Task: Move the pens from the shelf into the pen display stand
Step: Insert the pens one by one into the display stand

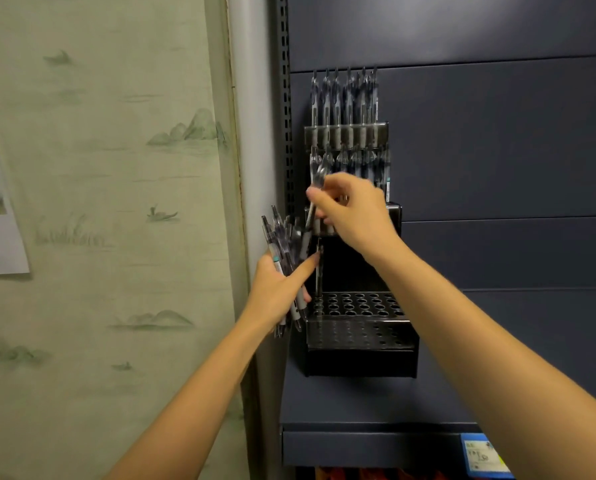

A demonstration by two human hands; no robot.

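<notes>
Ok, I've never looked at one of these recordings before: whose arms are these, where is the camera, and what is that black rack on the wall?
There is no machine here. The camera sits on a person's head and looks forward, so the two bare arms are their own. The black rack is a tiered pen display stand hung on a dark shelving panel. Its top row is full of pens, while the bottom tiers show mostly open holes. The left hand holds a bundle of pens. The right hand pinches a single pen at the middle row.

Black tiered pen stand [360, 344] hangs on the dark panel. Top tier holds upright clear-barrelled pens [345, 98]; middle tier appears partly filled, blurred. Bottom holes mostly empty. A loose bundle of pens [284, 244] sits left, fanned.
</notes>
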